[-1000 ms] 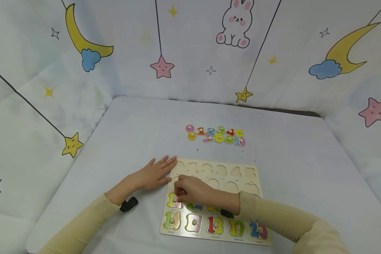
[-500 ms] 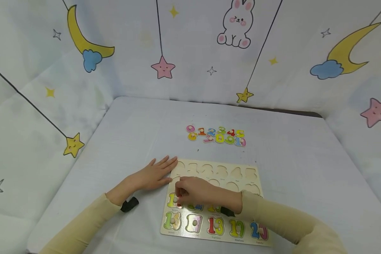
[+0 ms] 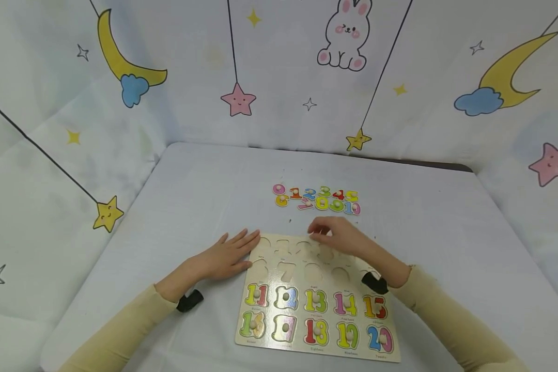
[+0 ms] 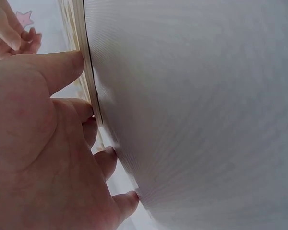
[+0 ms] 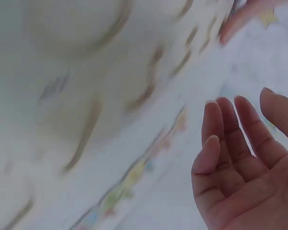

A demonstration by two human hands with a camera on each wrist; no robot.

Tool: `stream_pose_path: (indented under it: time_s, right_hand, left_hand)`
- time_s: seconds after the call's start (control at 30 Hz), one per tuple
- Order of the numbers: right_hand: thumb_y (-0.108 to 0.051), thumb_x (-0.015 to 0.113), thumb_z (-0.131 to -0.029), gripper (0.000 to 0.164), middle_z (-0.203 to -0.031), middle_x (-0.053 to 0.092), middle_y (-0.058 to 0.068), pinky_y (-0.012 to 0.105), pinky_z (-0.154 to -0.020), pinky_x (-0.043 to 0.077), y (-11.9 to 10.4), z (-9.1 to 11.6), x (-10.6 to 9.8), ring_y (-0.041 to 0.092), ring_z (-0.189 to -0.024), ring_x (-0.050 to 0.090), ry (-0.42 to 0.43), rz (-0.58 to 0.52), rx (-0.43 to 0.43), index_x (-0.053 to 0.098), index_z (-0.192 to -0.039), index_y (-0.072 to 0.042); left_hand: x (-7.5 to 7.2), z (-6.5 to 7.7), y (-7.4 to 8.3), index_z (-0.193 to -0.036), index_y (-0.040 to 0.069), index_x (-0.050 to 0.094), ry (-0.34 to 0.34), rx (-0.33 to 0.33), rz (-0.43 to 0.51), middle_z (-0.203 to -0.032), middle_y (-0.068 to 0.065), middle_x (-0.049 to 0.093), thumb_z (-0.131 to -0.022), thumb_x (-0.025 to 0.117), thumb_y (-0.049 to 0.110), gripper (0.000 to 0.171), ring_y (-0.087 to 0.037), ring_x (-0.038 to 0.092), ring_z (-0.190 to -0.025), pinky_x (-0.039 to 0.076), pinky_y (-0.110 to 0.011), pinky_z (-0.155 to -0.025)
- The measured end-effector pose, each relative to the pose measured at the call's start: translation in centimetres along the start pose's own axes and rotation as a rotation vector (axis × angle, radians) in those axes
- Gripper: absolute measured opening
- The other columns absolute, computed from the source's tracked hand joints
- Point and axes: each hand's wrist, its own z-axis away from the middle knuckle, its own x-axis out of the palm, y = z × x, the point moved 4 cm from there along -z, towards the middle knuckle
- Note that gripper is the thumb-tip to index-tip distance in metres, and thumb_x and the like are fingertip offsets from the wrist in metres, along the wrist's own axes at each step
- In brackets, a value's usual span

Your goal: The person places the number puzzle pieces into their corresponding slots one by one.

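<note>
A wooden number puzzle board lies on the table. Knobbed pieces such as the 11 and the 20 fill its two near rows; the two far rows are bare recesses. My left hand rests spread at the board's left side, and its thumb touches the board's edge in the left wrist view. Over the far edge of the board hovers my right hand. Nothing lies in its loosely bent fingers, as the right wrist view shows.
Beyond the board, loose number pieces from 0 to 10 lie in two rows on the white-covered table. A cloth backdrop printed with moons, stars and a rabbit rises behind and at the sides.
My right hand has left the 11 at the board's left and moved up and right to the far edge, uncovering more of the pieces and recesses. The left hand stays put.
</note>
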Motion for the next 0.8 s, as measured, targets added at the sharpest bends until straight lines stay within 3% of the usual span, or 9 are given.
stream_pose_path:
  time_s: [0.2,0.37,0.57,0.8]
  right_hand:
    - [-0.008,0.062,-0.090,0.011,-0.086,0.063,0.006,0.038,-0.069,0.047,6.4,0.7,-4.6,0.024,-0.081,0.057,0.194,0.092,0.163,0.066,-0.097,0.000]
    - [-0.011,0.062,-0.091,0.017,-0.096,0.064,0.016,0.042,-0.072,0.047,10.6,1.0,-5.9,0.030,-0.085,0.057,0.236,0.123,0.274,0.064,-0.101,0.003]
    - [-0.017,0.063,-0.091,0.026,-0.106,0.060,0.020,0.042,-0.073,0.046,12.9,0.5,-5.9,0.031,-0.089,0.056,0.243,0.109,0.327,0.064,-0.108,0.002]
    - [-0.011,0.067,-0.087,0.025,-0.099,0.056,0.019,0.042,-0.074,0.044,14.1,-0.4,-5.7,0.032,-0.087,0.051,0.204,0.115,0.323,0.061,-0.107,0.004]
  left_hand:
    - [0.2,-0.1,0.0,-0.149,0.005,0.020,-0.002,-0.005,-0.008,-0.154,-0.008,0.014,-0.099,0.047,0.032,0.064,-0.031,0.009,-0.139,0.010,-0.061,-0.103]
    - [0.2,0.0,-0.1,-0.150,0.006,0.019,-0.008,-0.007,-0.007,-0.154,-0.008,0.013,-0.099,0.046,0.033,0.063,-0.030,0.008,-0.139,0.010,-0.061,-0.103]
    - [0.0,0.1,0.0,-0.149,0.005,0.020,-0.007,-0.003,-0.004,-0.154,-0.010,0.014,-0.099,0.047,0.031,0.063,-0.032,0.009,-0.139,0.011,-0.061,-0.103]
    - [0.1,0.0,0.0,-0.149,0.005,0.021,-0.006,-0.003,0.000,-0.154,-0.009,0.014,-0.099,0.047,0.032,0.062,-0.032,0.009,-0.139,0.011,-0.061,-0.103]
